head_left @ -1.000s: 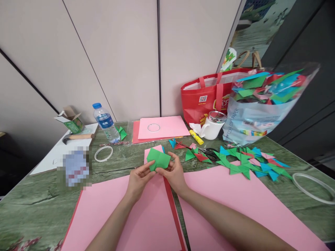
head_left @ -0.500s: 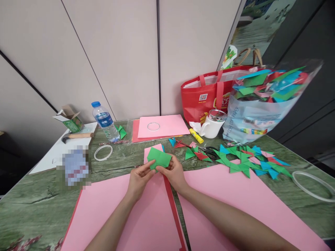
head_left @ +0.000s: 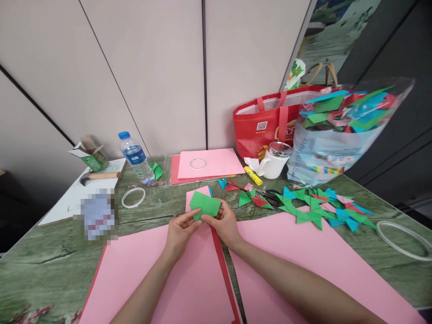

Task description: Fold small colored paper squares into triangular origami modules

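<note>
**Indoor papercraft area**

A craft area is indicated by the large pink sheets (head_left: 151,279), folded paper pieces (head_left: 315,216), scissors (head_left: 272,194) and yellow tube (head_left: 253,175) spread on a green-patterned counter (head_left: 50,252), which is set against a pale panelled wall (head_left: 151,67). Whether a home or an office is shown cannot be determined.

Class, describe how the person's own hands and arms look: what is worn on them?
Left hand and right hand are gloveless; left forearm and right forearm show no sleeves. No watch, bracelet or ring is visible.
</note>
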Demonstrator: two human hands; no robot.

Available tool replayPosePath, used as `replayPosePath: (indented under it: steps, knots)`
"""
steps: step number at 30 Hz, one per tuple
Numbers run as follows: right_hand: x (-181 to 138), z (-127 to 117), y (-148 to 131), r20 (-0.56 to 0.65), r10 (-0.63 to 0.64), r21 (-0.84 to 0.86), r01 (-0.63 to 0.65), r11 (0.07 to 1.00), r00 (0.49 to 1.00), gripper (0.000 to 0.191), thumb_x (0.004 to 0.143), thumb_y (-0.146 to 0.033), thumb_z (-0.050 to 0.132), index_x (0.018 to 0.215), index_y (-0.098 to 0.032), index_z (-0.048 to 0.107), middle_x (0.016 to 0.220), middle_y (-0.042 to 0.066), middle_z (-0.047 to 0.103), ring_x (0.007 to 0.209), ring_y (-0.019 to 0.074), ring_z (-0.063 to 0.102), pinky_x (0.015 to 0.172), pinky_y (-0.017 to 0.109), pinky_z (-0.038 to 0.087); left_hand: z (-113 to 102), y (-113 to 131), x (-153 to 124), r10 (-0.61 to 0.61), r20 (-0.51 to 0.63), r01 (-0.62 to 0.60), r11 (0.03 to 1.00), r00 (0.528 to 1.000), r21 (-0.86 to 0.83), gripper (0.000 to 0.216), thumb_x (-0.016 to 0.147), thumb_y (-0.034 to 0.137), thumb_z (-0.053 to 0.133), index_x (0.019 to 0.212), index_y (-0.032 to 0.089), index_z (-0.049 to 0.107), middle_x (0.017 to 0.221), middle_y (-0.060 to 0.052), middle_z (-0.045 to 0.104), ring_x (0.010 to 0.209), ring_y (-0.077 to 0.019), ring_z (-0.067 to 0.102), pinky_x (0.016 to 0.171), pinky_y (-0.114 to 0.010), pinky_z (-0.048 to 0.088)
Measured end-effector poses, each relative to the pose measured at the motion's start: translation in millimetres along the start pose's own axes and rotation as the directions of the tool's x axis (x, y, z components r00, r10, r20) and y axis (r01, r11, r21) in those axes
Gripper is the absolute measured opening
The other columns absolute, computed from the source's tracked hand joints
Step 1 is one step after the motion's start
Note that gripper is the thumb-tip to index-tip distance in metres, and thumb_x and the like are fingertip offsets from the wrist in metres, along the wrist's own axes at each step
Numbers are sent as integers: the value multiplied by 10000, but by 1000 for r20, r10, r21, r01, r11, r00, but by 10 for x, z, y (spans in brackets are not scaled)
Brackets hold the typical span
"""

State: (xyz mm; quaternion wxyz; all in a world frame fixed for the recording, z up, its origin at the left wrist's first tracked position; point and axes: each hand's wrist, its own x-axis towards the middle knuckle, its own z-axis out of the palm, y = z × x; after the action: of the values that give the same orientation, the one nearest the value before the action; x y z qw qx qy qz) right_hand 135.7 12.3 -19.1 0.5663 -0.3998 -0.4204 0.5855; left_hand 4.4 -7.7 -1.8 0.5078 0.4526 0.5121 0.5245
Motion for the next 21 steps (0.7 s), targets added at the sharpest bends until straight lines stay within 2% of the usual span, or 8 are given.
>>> replayPosePath:
  steps: [5, 14, 17, 21]
  knots:
    - [3, 1, 4, 16, 10, 10, -11, 1000, 1000, 515, 548, -245, 715, 974, -183, 433, 821, 34, 639, 668, 170, 614, 511, 254, 494, 3, -15, 0, -9, -35, 9, 1000, 999, 2, 315, 536, 211, 725, 848, 182, 699, 510, 43, 505, 489, -75, 420, 473, -194, 356]
    - [-19, 14, -36, 14, -32, -6, 32, 999, 999, 453, 572, -203, 704, 959, -173, 472, 887, 52, 642, 803, 186, 613, 691, 302, 491, 27, 35, -29, -7, -2, 7, 1000, 1000, 9, 338, 530, 218, 724, 862, 171, 693, 459, 57, 478, 467, -81, 433, 460, -201, 368]
    - [-6, 5, -20, 32, -21, 1, 21, 1000, 999, 435, 558, -221, 714, 930, -170, 493, 869, 48, 648, 771, 183, 617, 658, 290, 496, 21, 31, -22, -8, -20, 8, 1000, 1000, 12, 341, 520, 200, 732, 855, 157, 691, 427, 72, 441, 438, -69, 411, 432, -191, 355]
    - [25, -13, 6, 98, 19, 19, -21, 1000, 995, 407, 544, -260, 722, 887, -167, 524, 846, 41, 647, 712, 169, 611, 568, 256, 493, -25, 21, 7, -12, -43, 12, 1000, 999, -6, 320, 536, 196, 727, 851, 158, 689, 541, 25, 576, 537, -98, 511, 511, -201, 418]
